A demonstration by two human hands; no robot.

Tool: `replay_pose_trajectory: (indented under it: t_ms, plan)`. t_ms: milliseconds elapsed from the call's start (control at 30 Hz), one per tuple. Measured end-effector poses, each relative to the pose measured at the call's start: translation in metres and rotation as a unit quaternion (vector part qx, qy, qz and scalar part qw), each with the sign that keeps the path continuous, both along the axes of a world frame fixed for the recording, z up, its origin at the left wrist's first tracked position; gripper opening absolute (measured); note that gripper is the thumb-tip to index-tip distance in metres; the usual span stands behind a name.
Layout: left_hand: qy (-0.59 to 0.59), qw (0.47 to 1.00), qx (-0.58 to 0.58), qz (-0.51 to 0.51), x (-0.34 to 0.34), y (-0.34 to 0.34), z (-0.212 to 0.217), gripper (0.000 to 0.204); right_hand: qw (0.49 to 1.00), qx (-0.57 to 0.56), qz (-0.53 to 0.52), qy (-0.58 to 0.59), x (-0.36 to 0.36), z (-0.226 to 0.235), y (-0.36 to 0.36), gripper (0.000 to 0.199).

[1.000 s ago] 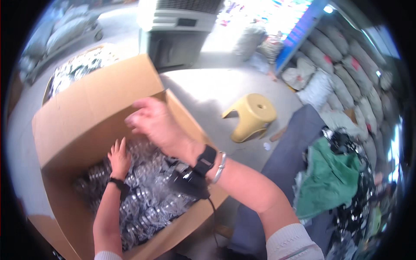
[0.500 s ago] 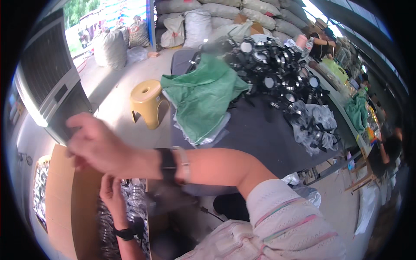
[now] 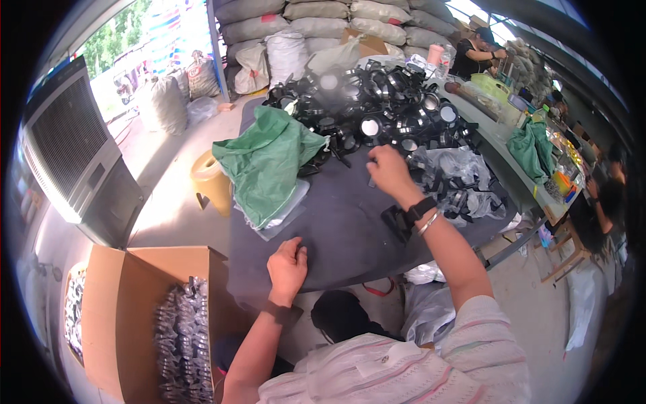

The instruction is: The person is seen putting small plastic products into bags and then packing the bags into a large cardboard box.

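Observation:
My left hand (image 3: 287, 267) hovers at the near edge of the dark cloth-covered table (image 3: 336, 229), its fingers loosely bent, with nothing seen in them. Farther right, my right hand (image 3: 390, 172) reaches over the cloth toward a large heap of black strapped devices (image 3: 370, 126) with round silvery faces. Its fingers are curled but apart, and no held thing shows. A dark item (image 3: 397, 223) lies beside my right wrist. Left of the heap, a green woven sack (image 3: 272, 158) lies over clear plastic.
An open cardboard box (image 3: 108, 316) at lower left holds rows of plastic-wrapped pieces (image 3: 182, 337). Clear bags (image 3: 464, 165) with black pieces lie right of my right hand. A yellow stool (image 3: 212, 185) and an air cooler (image 3: 87, 155) stand left. Other people work at a long bench (image 3: 484, 121).
Both hands have left the cardboard box. My right hand has swung right toward the heap, and my left hand has risen to the table's near edge. The view has shifted too.

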State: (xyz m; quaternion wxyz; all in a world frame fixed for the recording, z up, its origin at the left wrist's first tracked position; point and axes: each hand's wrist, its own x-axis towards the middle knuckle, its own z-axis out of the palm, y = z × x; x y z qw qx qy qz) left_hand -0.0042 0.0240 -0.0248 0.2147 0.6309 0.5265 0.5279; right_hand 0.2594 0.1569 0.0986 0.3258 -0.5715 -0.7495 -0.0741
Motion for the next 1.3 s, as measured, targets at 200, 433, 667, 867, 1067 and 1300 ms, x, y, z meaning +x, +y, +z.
replay_pose_trajectory:
  t_ms: [200, 433, 667, 867, 1067, 1300]
  plan:
    - [0.070, 0.996, 0.025, 0.040, 0.003, 0.005, -0.001, 0.015, 0.972, 0.057, -0.201, -0.107, 0.092, 0.027, -0.004, 0.022]
    - [0.080, 0.995, 0.031, 0.054, 0.001, 0.009, -0.003, 0.013, 0.944, 0.015, -0.280, -0.173, 0.146, -0.018, -0.022, 0.013]
    - [0.081, 0.994, 0.044, 0.062, 0.004, 0.008, -0.004, 0.013, 0.954, 0.071, -0.242, -0.164, 0.167, -0.026, -0.020, 0.010]
    - [0.084, 0.993, 0.034, 0.072, 0.000, 0.006, -0.009, 0.017, 0.976, 0.193, -0.083, -0.060, 0.116, 0.014, -0.062, 0.009]
    - [0.117, 0.973, 0.197, -0.023, 0.080, 0.000, 0.055, 0.053, 0.810, -0.332, 0.312, 0.368, 0.034, -0.034, -0.104, 0.006]
    - [0.152, 0.974, 0.144, -0.087, 0.105, 0.031, 0.006, 0.043, 0.768, -0.420, 0.305, 0.376, 0.019, -0.077, -0.085, 0.008]
